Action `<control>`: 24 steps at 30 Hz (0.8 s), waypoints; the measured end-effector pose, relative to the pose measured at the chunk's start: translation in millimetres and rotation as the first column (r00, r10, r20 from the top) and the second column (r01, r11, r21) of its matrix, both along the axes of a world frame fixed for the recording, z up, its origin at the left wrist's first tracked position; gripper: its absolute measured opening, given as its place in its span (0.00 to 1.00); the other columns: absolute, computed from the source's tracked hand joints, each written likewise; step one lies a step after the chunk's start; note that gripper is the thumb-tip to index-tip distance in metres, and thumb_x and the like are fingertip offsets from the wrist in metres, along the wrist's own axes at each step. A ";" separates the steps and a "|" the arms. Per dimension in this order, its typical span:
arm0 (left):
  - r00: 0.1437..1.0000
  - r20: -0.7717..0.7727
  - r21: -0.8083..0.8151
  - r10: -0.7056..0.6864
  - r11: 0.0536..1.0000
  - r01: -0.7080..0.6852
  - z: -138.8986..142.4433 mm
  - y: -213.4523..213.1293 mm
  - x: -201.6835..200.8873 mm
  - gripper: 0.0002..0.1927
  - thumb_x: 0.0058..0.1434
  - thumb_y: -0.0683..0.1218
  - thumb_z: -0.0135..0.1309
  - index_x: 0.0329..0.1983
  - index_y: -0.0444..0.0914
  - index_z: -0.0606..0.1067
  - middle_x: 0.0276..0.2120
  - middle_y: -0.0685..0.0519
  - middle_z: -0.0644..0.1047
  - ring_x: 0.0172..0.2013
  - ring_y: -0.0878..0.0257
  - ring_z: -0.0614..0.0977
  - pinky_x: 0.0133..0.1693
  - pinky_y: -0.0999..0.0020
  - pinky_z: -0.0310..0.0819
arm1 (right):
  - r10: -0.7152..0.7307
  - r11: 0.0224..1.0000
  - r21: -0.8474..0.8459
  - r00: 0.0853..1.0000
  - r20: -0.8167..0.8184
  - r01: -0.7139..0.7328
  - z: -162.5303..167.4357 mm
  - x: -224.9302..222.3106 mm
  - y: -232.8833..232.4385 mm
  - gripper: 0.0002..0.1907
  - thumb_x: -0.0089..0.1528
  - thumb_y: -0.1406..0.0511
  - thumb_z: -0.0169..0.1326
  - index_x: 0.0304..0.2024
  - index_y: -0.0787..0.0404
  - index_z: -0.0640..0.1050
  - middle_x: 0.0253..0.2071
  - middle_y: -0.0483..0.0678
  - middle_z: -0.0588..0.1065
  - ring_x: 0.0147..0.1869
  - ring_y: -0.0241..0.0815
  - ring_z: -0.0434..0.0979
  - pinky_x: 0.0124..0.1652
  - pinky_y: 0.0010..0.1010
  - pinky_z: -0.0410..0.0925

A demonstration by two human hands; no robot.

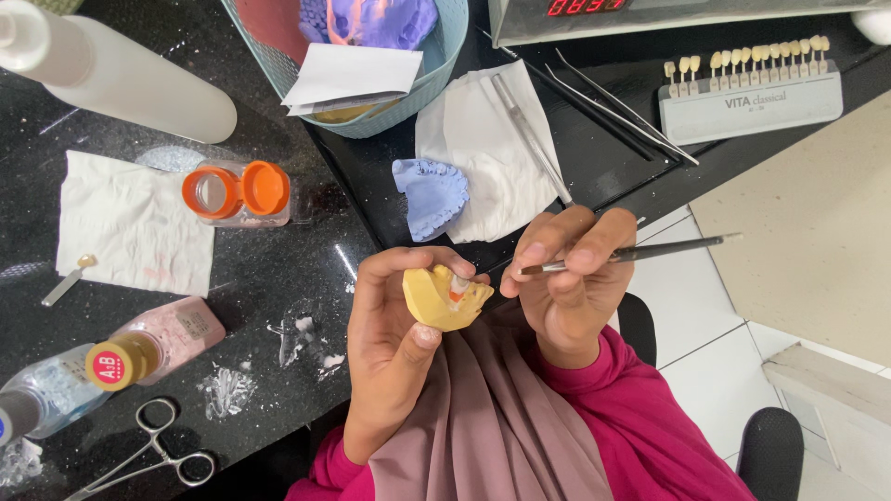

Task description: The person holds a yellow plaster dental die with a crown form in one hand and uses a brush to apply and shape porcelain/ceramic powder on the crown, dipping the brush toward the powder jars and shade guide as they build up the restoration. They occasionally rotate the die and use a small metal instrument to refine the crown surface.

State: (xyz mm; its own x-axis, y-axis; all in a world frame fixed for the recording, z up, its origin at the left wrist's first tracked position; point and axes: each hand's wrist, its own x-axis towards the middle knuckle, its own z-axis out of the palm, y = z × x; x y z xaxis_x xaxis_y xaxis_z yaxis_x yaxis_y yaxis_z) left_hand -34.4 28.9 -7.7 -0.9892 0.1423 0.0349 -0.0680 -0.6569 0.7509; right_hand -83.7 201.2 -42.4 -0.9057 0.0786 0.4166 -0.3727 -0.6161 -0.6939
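Yellow dental cast (445, 299) sits in the grip of the left hand (399, 339), thumb below and fingers curled over its far edge, held above the person's lap just off the near edge of the black counter (269, 278). A small white and orange tooth piece (458, 286) stands on top of the cast. The right hand (571, 274) pinches a thin dark-handled brush (640, 250) between thumb and fingertips, its tip pointing left at that tooth piece, its handle running out to the right.

On the counter to the near left lie metal scissor-handled forceps (148, 455), a clear bottle (46, 394), and a pink jar with a yellow cap (153, 348), with white powder smears (278, 357) beside them. Farther back, a small jar with an open orange lid (239, 192) stands between two white tissues, and a blue-violet dental cast (432, 193) rests on the right-hand tissue (492, 167), just beyond the hands. At the far side sit a light blue basket (436, 74), a large white bottle (121, 79), long metal instruments (603, 107) and a tooth shade guide (752, 88).
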 end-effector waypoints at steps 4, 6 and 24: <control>1.000 -0.013 0.008 -0.001 1.000 0.001 -0.7 -0.2 0.1 0.26 0.75 0.49 0.58 0.69 0.36 0.62 0.57 0.40 0.72 0.59 0.52 0.78 0.65 0.53 0.73 | -0.018 1.000 0.019 1.000 -0.006 0.018 -0.9 -0.9 -0.8 0.11 0.70 0.64 0.59 0.47 0.56 0.70 0.42 0.50 0.75 0.38 0.37 0.80 0.33 0.25 0.80; 1.000 -0.011 0.013 0.000 1.000 0.001 -2.0 -0.7 0.6 0.26 0.75 0.49 0.58 0.69 0.37 0.62 0.57 0.40 0.72 0.59 0.52 0.77 0.65 0.53 0.73 | -0.024 0.999 0.039 1.000 -0.019 0.025 -1.0 -0.8 -1.6 0.10 0.70 0.64 0.59 0.47 0.56 0.70 0.42 0.50 0.75 0.39 0.38 0.80 0.34 0.27 0.80; 1.000 -0.010 0.019 -0.005 1.000 0.005 -3.4 -0.4 0.9 0.26 0.75 0.49 0.58 0.69 0.37 0.62 0.57 0.40 0.72 0.60 0.52 0.77 0.65 0.54 0.72 | -0.017 0.991 0.133 1.000 -0.018 0.019 4.9 2.4 -5.0 0.07 0.74 0.62 0.53 0.48 0.53 0.69 0.49 0.51 0.70 0.46 0.38 0.78 0.48 0.32 0.80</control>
